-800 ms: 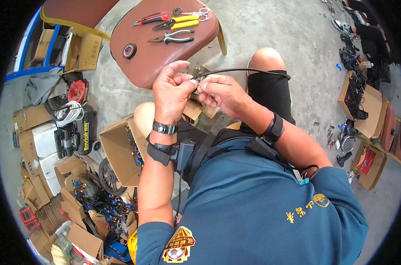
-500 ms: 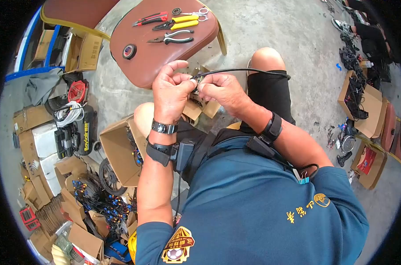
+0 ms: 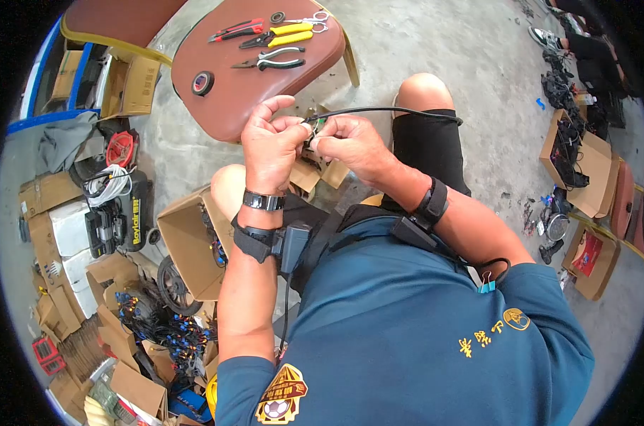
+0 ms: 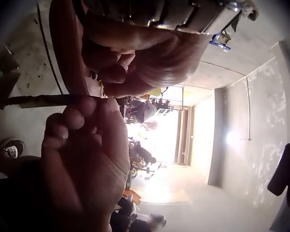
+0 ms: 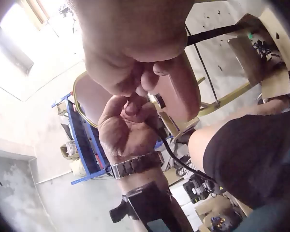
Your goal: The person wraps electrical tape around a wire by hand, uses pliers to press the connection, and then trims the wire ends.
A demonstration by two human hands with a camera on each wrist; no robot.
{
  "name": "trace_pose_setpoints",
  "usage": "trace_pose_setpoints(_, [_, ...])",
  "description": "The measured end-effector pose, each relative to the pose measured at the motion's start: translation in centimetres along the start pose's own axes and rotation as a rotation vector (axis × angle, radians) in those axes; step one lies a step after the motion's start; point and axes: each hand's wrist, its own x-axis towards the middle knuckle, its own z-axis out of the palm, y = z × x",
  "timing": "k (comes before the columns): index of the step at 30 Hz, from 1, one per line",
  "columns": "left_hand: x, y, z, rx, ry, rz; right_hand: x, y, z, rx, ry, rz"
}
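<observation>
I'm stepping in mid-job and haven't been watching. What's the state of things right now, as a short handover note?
Hands: the left hand pinches the end of the black cable. The right hand pinches it right beside the left fingertips.
Things: the cable runs off over the right knee. The pliers, tape roll and scissors lie on the chair seat in front, untouched.
Done: the cable end is in hand; the fingers hide its state.
Left: probably finishing that end; the tape is not yet picked up.

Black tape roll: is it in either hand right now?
No, the black tape roll lies on the brown chair seat, while the left hand and right hand both pinch the black cable.
</observation>
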Motion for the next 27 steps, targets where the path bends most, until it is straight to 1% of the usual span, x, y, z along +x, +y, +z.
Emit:
trace_pose_setpoints(2, [0.1, 0.1, -0.3, 0.002, -0.025, 0.001, 0.2, 0.0, -0.4, -0.06, -0.034, 0.012])
trace_pose_setpoints(5, [0.1, 0.5, -0.2, 0.028, -0.025, -0.003, 0.6, -0.7, -1.1, 0.024, -0.059, 0.103])
trace_pose_setpoints(8, [0.0, 0.7, -0.1, 0.071, -0.055, -0.006, 0.6, -1.1, -0.7, 0.183, 0.005, 0.133])
trace_pose_setpoints(11, [0.0, 0.5, -0.2, 0.079, -0.084, -0.005, 0.9, -0.6, -0.5, 0.117, 0.03, 0.074])
trace_pose_setpoints(14, [0.1, 0.3, -0.5, 0.099, -0.104, 0.006, 0.7, -1.4, -0.1, 0.053, 0.067, 0.087])
trace_pose_setpoints(20, [0.0, 0.3, -0.5, 0.084, -0.12, 0.034, 0.9, -1.4, -0.2, 0.08, 0.046, 0.068])
trace_pose_setpoints(23, [0.1, 0.2, -0.6, 0.077, -0.116, 0.049, 0.8, -1.3, -0.3, 0.099, 0.025, 0.09])
trace_pose_setpoints(26, [0.0, 0.3, -0.9, 0.069, -0.103, 0.038, 0.8, -1.3, -0.5, 0.024, 0.011, 0.147])
trace_pose_setpoints(27, [0.1, 0.4, -1.0, 0.062, -0.103, 0.036, 0.8, -1.1, -0.8, 0.047, -0.041, 0.181])
